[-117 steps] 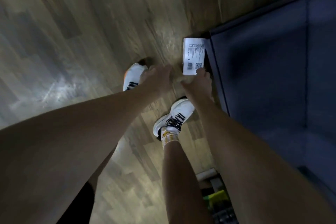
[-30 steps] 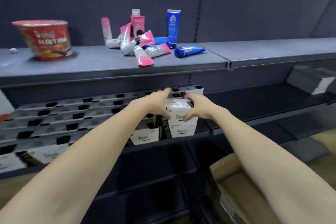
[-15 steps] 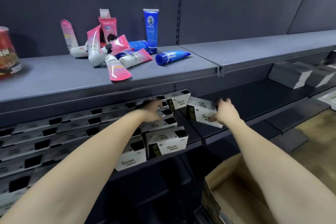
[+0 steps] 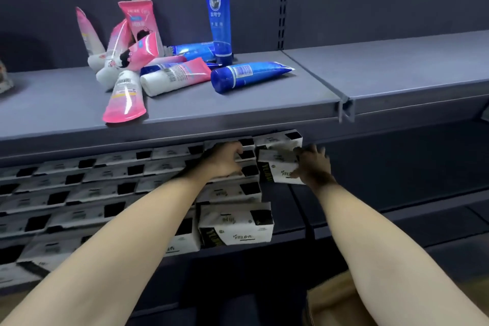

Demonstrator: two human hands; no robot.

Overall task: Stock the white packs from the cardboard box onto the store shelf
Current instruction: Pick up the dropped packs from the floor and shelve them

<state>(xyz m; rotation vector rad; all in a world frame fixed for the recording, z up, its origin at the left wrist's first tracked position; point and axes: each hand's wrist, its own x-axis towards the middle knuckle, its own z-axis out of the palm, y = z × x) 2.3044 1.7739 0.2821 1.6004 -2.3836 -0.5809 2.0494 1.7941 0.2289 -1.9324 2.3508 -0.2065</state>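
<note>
Dark shelf (image 4: pixel 296 222): right hand (image 4: pixel 313 167) grips one white pack (image 4: pixel 277 167).

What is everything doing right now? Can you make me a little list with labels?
right hand: grips a white pack at the row's right end
left hand: rests on the stacked packs
shelf above: pink tubes and blue tubes, mostly toppled
cardboard box: bottom right, only partly in view

Matt grey painted metal shelf (image 4: pixel 397 71). Glossy plastic tubes (image 4: pixel 248 75) along its back edge. White packs (image 4: pixel 235 222) look like soft, slightly shiny film wrap. Box (image 4: pixel 330 299): dull brown cardboard.
</note>
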